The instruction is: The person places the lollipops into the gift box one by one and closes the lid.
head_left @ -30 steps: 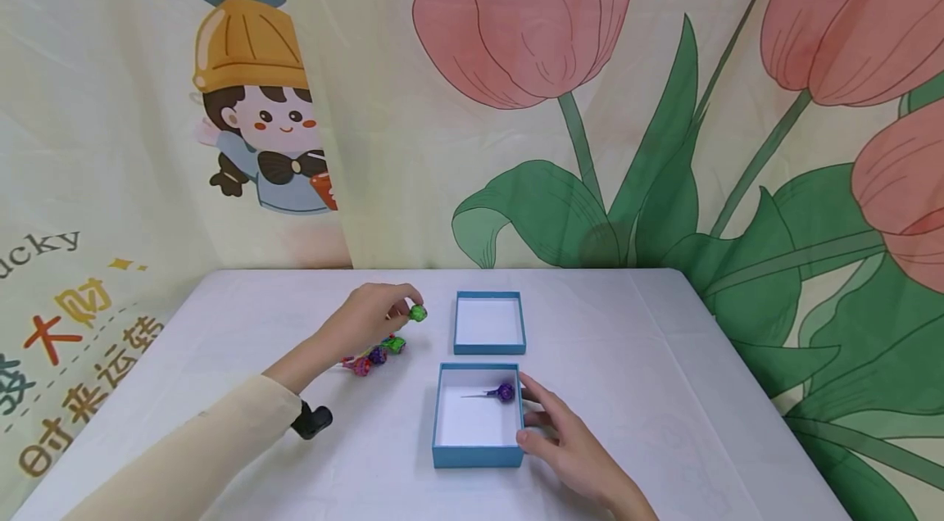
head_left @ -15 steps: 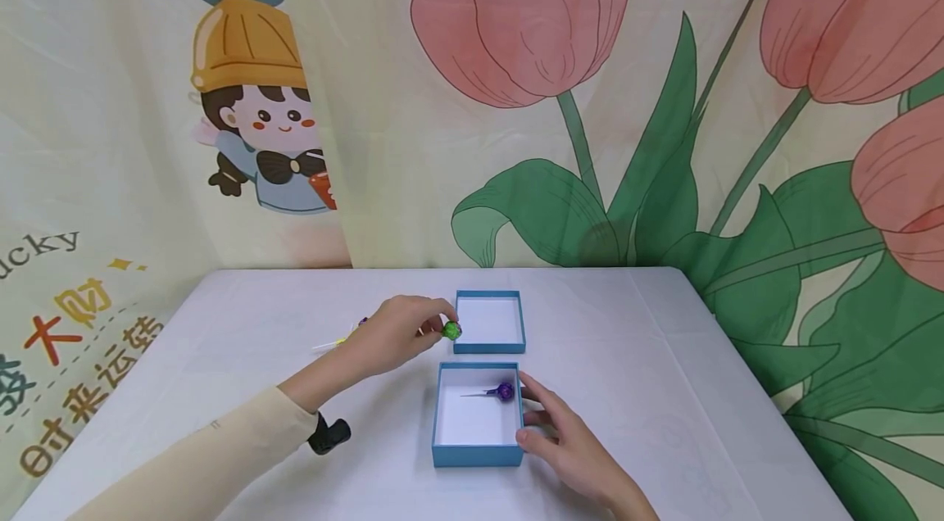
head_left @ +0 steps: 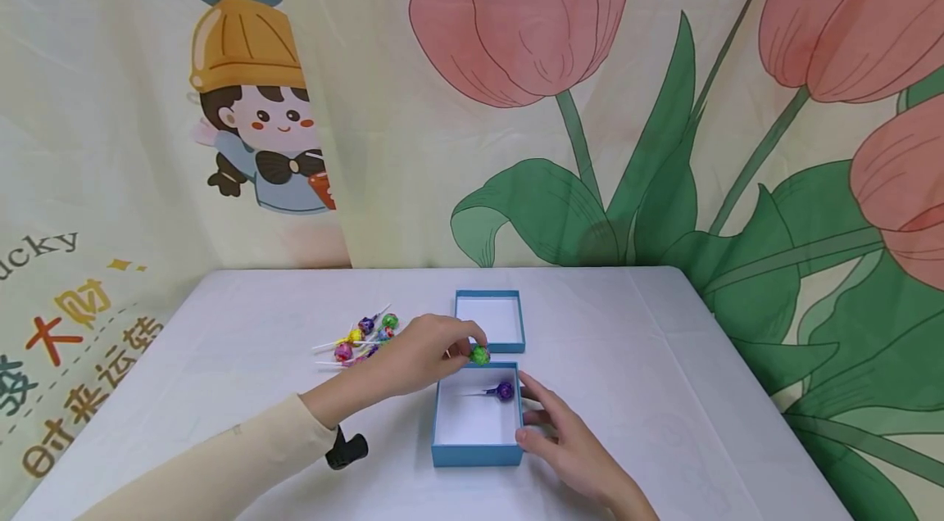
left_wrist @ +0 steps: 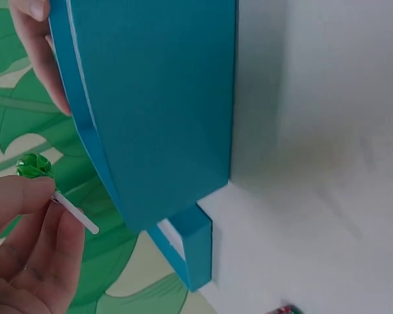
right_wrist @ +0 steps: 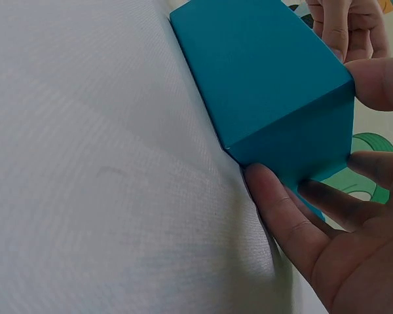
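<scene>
My left hand [head_left: 424, 351] pinches a lollipop with a green wrapper [head_left: 480, 355] between thumb and fingertips, over the far edge of the open blue box [head_left: 476, 456]. In the left wrist view the white stick [left_wrist: 77, 212] points down and away from the green head. A purple lollipop [head_left: 505, 391] lies inside the box near its right wall, stick to the left. My right hand [head_left: 566, 439] rests against the box's right side. In the right wrist view its fingers [right_wrist: 285, 209] touch the blue wall, holding nothing else.
A shallow blue tray-like box part [head_left: 522, 324], white inside, lies just behind the box. Left of it is a pile of several lollipops [head_left: 366, 326] in mixed colours, partly hidden by my left hand. All stand on a white-covered table [head_left: 627, 341] before a printed curtain.
My left hand has carried the green lollipop right and nearer, from beside the pile to the box's far edge. The pile shows more now. The right hand and box have stayed put.
</scene>
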A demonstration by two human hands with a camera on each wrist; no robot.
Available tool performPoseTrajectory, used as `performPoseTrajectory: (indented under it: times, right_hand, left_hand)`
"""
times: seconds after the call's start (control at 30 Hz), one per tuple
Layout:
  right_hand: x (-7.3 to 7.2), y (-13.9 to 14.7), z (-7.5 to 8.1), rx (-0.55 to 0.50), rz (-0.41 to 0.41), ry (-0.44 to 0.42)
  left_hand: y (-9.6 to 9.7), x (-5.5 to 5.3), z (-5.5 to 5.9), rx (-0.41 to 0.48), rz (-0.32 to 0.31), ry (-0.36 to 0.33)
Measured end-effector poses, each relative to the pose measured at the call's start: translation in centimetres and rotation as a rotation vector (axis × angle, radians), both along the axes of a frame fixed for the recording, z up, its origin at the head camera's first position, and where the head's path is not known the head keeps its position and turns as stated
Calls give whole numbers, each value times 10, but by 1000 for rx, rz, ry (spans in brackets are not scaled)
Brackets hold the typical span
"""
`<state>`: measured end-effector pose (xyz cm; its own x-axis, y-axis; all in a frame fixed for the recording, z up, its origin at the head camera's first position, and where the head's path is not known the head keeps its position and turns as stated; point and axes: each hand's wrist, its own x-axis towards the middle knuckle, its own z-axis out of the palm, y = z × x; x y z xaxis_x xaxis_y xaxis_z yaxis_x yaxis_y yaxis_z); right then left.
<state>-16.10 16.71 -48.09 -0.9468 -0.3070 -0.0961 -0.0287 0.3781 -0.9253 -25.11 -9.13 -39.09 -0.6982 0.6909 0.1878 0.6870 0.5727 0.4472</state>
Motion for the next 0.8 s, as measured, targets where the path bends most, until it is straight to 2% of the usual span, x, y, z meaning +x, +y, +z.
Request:
performPoseTrajectory:
  times: [0.27,0.8]
  right_hand:
    - [0,0,1,-15,6,-9]
    - [0,3,-1,-43,22,-6]
  left_hand:
    - [14,4,-9,6,-69,-1]
    - [27,9,-29,-20,-95,-47]
